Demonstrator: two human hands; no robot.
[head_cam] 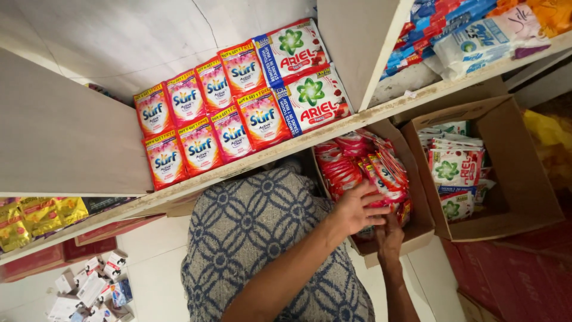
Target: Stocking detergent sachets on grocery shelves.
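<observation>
An open cardboard box (417,229) under the shelf is packed with red sachets (345,170). My left hand (357,209) reaches into it, fingers spread over a bundle of the sachets near the box's front. My right hand (390,238) is just below, fingers curled around the same bundle from underneath at the front wall. My blue-and-grey patterned garment (256,238) fills the view left of the box.
The white shelf (381,110) above carries pink-orange detergent packets (202,119) and two white-and-red ones (310,98). A second cardboard box (512,173) of white-and-green packets sits to the right. Yellow packets (36,217) and small cartons on the floor (89,289) lie lower left.
</observation>
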